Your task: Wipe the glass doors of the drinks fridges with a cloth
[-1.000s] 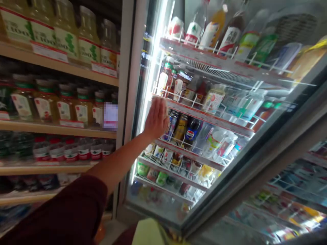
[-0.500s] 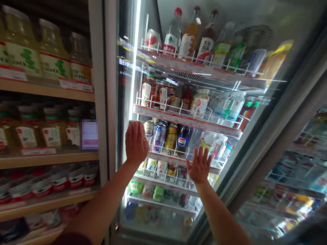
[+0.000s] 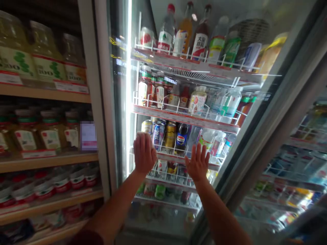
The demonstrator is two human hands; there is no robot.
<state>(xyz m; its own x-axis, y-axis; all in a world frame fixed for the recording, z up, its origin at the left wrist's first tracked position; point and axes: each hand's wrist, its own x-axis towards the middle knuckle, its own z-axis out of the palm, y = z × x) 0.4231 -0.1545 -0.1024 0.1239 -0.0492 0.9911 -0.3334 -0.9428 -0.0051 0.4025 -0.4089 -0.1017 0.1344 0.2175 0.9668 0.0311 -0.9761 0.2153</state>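
My left hand (image 3: 145, 153) presses flat toward the glass door (image 3: 163, 217) of a lit drinks fridge, fingers together over a pale cloth. Only a thin edge of the cloth (image 3: 140, 134) shows past the fingertips; the rest is hidden under the palm. To the right, my right hand (image 3: 197, 162) lies against the glass with its fingers spread and nothing in it. Behind the glass, between the two hands, stand a blue can (image 3: 158, 134), a gold can (image 3: 170, 134) and a dark Pepsi bottle (image 3: 182, 136) on a wire shelf.
On the left, wooden shelves (image 3: 46, 92) carry juice bottles (image 3: 48, 134) and red-and-white tubs (image 3: 62, 182). The metal door frame (image 3: 268, 119) slants up on the right, and beyond it another fridge holds more drinks. Bottles line the upper fridge shelf (image 3: 194, 64).
My left hand has slid right and slightly down with the cloth, nearer to my right hand. My right hand stays almost in place. The whole view has shifted a little.
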